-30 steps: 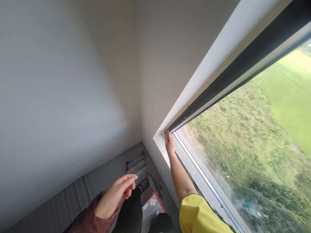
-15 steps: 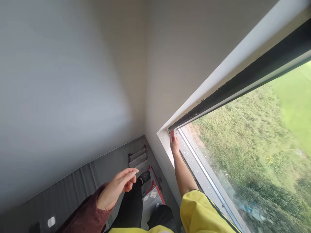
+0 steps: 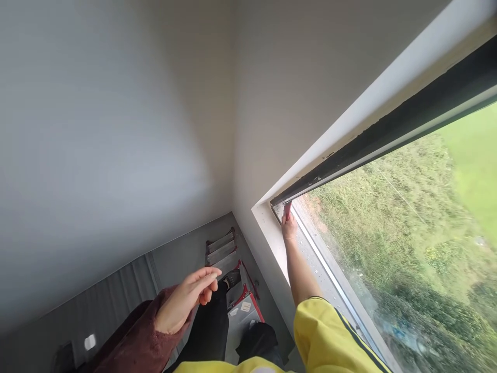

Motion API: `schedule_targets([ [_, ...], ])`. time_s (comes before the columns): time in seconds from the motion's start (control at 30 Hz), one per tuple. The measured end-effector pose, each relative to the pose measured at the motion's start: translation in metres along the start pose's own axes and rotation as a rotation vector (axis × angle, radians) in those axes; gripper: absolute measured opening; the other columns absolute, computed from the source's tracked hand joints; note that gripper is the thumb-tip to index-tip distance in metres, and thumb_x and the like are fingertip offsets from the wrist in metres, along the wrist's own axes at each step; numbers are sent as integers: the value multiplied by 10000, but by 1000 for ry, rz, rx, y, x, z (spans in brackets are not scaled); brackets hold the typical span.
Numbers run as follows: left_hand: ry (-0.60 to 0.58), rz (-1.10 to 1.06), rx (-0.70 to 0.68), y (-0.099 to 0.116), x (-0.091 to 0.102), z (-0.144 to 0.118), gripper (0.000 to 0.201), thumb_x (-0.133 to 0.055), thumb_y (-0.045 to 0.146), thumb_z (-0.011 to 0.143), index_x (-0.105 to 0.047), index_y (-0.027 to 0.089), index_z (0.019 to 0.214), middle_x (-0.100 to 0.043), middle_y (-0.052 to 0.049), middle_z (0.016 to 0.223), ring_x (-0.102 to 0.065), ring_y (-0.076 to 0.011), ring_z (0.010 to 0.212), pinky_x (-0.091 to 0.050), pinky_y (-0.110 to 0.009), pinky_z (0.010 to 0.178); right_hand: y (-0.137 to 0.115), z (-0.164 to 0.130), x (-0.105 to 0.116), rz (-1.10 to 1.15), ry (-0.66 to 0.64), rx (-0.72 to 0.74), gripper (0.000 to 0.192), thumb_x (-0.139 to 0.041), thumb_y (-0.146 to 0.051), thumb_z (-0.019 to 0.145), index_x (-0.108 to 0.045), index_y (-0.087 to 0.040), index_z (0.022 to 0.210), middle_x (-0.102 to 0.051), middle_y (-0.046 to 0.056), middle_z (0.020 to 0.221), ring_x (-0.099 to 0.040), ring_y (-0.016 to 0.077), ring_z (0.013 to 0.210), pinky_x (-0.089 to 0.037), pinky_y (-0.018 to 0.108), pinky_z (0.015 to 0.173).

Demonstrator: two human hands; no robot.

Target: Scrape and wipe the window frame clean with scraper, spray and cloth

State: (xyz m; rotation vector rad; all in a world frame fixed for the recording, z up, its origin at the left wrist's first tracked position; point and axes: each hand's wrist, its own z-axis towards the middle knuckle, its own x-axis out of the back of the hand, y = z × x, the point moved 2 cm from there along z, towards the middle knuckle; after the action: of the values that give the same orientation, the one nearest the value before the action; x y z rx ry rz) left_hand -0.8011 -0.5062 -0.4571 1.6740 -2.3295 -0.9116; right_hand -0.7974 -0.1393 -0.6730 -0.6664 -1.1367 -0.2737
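My right hand point(image 3: 289, 227), at the end of a bare forearm below a yellow sleeve, is wrapped round a red-handled tool point(image 3: 287, 210) that looks like a scraper. Its tip meets the lower left end of the dark window frame point(image 3: 373, 134), and the blade hardly shows. A rough, ragged edge and a few dark chipped spots run along this frame. My left hand point(image 3: 190, 295), coming out of a maroon sleeve, hovers in front of my body. Its thumb is pressed to the curled fingers; whatever lies in the pinch cannot be made out.
A stepladder point(image 3: 243, 311) with red fittings stands below, a foot on its step. Small crumbs lie along the grey window ledge point(image 3: 310, 256). The glass pane point(image 3: 388, 217) is at the right, bushes beyond it. Pale walls point(image 3: 116, 129) meet in a corner; a grey curtain point(image 3: 128, 285) hangs lower left.
My right hand has shifted slightly right and up with the red-handled scraper, from the corner onto the frame's underside. My left hand keeps its pose. The view has shifted slightly.
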Motion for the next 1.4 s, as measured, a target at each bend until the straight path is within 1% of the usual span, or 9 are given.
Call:
schedule_targets([
  [0.1,-21,3,3,-4,-2,7,495,-647,554,697,-606,150,980,-529,-16,747,-417,-126,613,-353,-260,575,-5,-12,0,-2,-50,96,378,-351,-337,910,-646,-129,800,-586,63,701,-468,104,549,-374,218,499],
  [0.2,-59,5,0,-10,-5,17,469,-640,538,715,-606,150,978,-532,-19,750,-413,-125,608,-344,-259,576,-14,-18,-11,-64,-60,148,347,-373,-293,905,-660,-134,793,-578,53,688,-468,102,537,-349,215,485],
  [0.4,-73,14,-11,-13,-8,27,430,-601,511,755,-586,145,980,-534,-16,757,-415,-125,609,-347,-262,587,-17,-4,-35,-102,-31,221,337,-377,-276,901,-667,-103,904,-613,83,752,-523,117,594,-373,208,509],
  [0.57,-75,43,-7,-15,-7,31,426,-578,509,772,-587,144,991,-538,-20,765,-424,-128,616,-362,-265,600,-18,-1,-41,-64,12,211,382,-335,-296,911,-658,-92,927,-616,108,774,-549,137,624,-405,226,524],
  [0.7,-96,40,7,-23,-7,36,389,-569,498,795,-595,157,981,-533,-17,766,-421,-127,618,-361,-265,604,-18,-5,-40,-70,61,201,356,-357,-290,910,-654,-97,944,-597,93,740,-569,144,655,-431,227,553],
  [0.83,-103,62,13,-30,-8,46,406,-582,516,777,-610,163,975,-533,-16,760,-422,-126,608,-361,-268,600,-14,-6,-41,-53,89,202,339,-373,-294,908,-650,-106,956,-596,94,757,-578,143,658,-444,227,561],
  [1.03,-114,83,13,-40,-14,64,422,-589,531,757,-618,161,957,-538,-18,751,-423,-125,592,-358,-276,596,-13,-4,-51,-44,126,244,350,-356,-265,905,-621,-119,1080,-612,87,772,-575,139,651,-439,225,546],
  [1.2,-132,102,20,-45,-18,70,421,-579,531,762,-613,163,964,-537,-15,751,-426,-127,595,-358,-279,595,-10,-10,-59,-27,123,209,344,-350,-284,916,-639,-115,994,-585,79,717,-565,141,644,-439,230,551],
  [1.4,-119,113,5,-50,-10,75,431,-562,536,775,-611,161,983,-538,-21,767,-432,-132,606,-361,-286,609,-9,-7,-70,-18,151,193,364,-338,-281,920,-649,-123,1026,-595,95,754,-559,138,636,-426,229,524],
])
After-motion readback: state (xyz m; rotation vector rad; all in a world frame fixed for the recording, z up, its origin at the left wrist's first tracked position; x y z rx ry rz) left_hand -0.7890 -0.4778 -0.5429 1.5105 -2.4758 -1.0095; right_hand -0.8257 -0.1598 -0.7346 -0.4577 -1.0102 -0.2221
